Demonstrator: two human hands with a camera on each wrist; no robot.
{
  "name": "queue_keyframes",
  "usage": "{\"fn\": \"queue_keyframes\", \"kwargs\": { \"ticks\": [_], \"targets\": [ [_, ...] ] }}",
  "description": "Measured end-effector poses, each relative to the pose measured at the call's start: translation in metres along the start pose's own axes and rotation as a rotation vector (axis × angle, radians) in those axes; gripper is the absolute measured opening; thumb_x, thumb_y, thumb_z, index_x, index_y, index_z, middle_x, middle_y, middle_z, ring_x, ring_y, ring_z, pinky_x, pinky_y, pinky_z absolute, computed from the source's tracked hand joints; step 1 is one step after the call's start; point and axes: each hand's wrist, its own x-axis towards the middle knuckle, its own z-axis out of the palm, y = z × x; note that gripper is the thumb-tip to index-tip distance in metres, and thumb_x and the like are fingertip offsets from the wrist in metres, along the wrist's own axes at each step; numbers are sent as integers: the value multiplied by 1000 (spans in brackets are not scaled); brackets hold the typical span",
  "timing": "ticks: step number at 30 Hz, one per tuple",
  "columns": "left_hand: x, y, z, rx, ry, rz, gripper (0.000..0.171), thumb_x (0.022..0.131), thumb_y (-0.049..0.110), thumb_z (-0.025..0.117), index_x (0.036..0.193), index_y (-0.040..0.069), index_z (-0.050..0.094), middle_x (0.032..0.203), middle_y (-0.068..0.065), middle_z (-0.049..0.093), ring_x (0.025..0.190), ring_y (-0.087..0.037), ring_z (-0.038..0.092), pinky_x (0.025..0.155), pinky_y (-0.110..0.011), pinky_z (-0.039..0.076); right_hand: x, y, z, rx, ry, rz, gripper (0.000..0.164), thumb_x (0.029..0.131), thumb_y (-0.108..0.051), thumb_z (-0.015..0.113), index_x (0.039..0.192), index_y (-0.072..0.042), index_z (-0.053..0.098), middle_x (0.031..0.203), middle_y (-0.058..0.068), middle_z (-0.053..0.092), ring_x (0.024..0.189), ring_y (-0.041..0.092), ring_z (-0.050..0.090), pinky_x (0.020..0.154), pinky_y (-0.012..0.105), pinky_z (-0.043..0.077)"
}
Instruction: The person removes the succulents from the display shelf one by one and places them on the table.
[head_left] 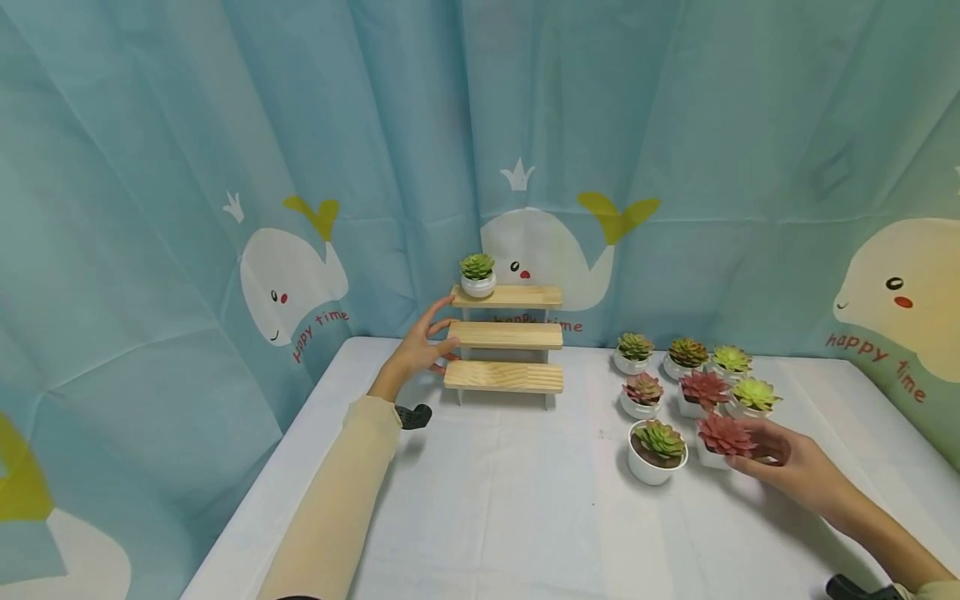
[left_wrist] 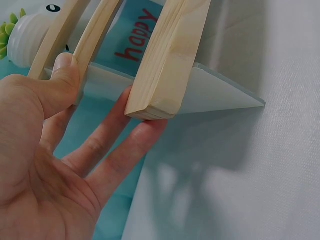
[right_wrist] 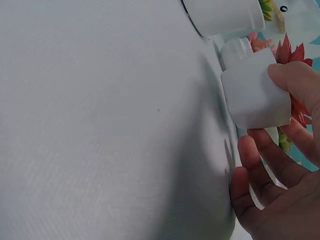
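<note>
My left hand (head_left: 415, 348) is at the left side of a three-tier wooden display stand (head_left: 506, 335), fingers spread along the board ends. In the left wrist view the thumb (left_wrist: 65, 75) lies on the middle board's end, with a finger behind it, and two fingertips touch the lowest board (left_wrist: 165, 75). A green potted succulent (head_left: 477, 275) sits at the left of the top tier. Over at the right, my right hand (head_left: 795, 467) grips a red succulent (head_left: 725, 435) in a squarish white pot (right_wrist: 255, 92), thumb and fingers on opposite sides of the pot.
Several potted succulents stand grouped at the right, among them a green one (head_left: 657, 450) in a round white pot, a pink one (head_left: 642, 394) and another red one (head_left: 702, 392). A blue curtain (head_left: 420, 125) with printed whales hangs behind the white table (head_left: 525, 500).
</note>
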Motion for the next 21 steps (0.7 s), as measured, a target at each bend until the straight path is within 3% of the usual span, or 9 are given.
{"fn": "queue_keyframes", "kwargs": {
  "ticks": [9,15,21],
  "targets": [
    [0,1,-1,-3,1,-12,79,103,16,65,161,49,24,167,-15,27,97,-43,71,72,-59,60,-1,6,4,33,-24,-34,55,93,-14,79,139,6,55,109,-7,71,91,-1,65,73,22,55],
    [1,-1,-1,-2,-3,4,79,102,15,66,161,48,25,166,-16,28,99,-43,71,73,-62,59,-1,8,3,30,-49,-2,57,94,-16,78,140,7,53,113,-2,70,93,-4,64,73,21,55],
    [0,-1,0,-2,1,6,79,102,15,66,161,47,24,166,-16,28,102,-45,70,74,-63,58,-2,8,3,46,-56,-28,56,95,-14,77,140,8,52,110,-12,69,94,-5,63,73,20,54]
  ]
}}
